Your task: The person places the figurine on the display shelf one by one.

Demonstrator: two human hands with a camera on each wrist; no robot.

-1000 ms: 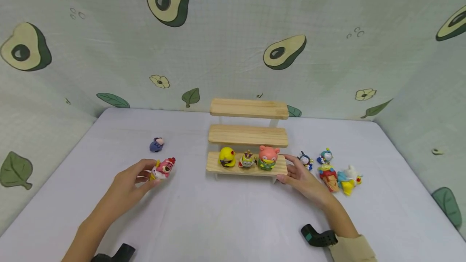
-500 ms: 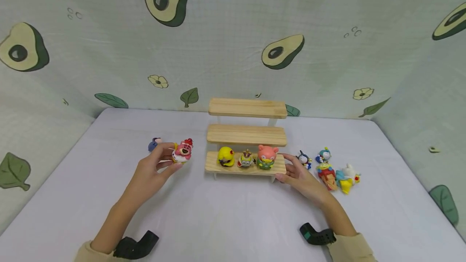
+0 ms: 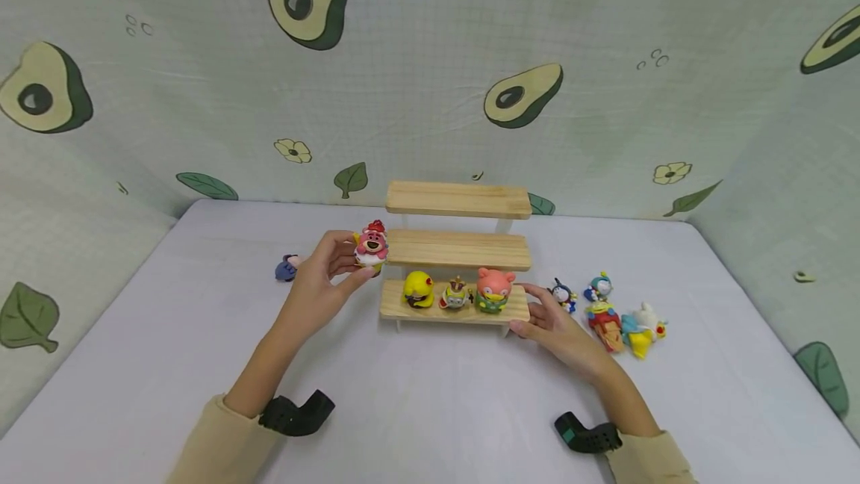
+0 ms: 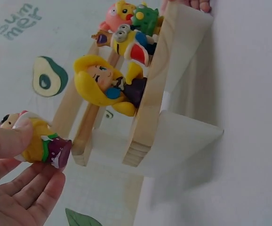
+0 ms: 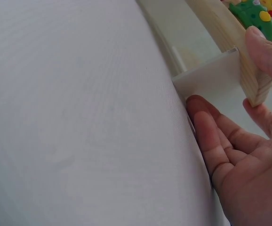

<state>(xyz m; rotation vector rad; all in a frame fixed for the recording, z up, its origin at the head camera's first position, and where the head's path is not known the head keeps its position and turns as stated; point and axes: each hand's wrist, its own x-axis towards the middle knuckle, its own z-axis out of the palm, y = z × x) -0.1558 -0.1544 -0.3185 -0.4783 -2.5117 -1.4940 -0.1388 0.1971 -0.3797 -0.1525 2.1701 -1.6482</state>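
Observation:
In the head view my left hand pinches a pink bear figurine with a red hat between thumb and fingers. It is held up beside the left end of the middle tier of a three-tier wooden display shelf. My right hand grips the right end of the lowest tier; in the right wrist view the thumb lies over the board's end. On that tier stand a yellow-haired figurine, a crowned Minion figurine and a pink figurine in green.
A small dark-blue figurine lies on the table behind my left hand. Right of the shelf are several more, including a penguin-like figurine, a red and brown figurine and a white figurine with yellow. A patterned cloth hangs behind.
My left hand has carried the pink bear figurine rightward and up, from the left of the table to the shelf's left end. The right hand keeps its place on the shelf.

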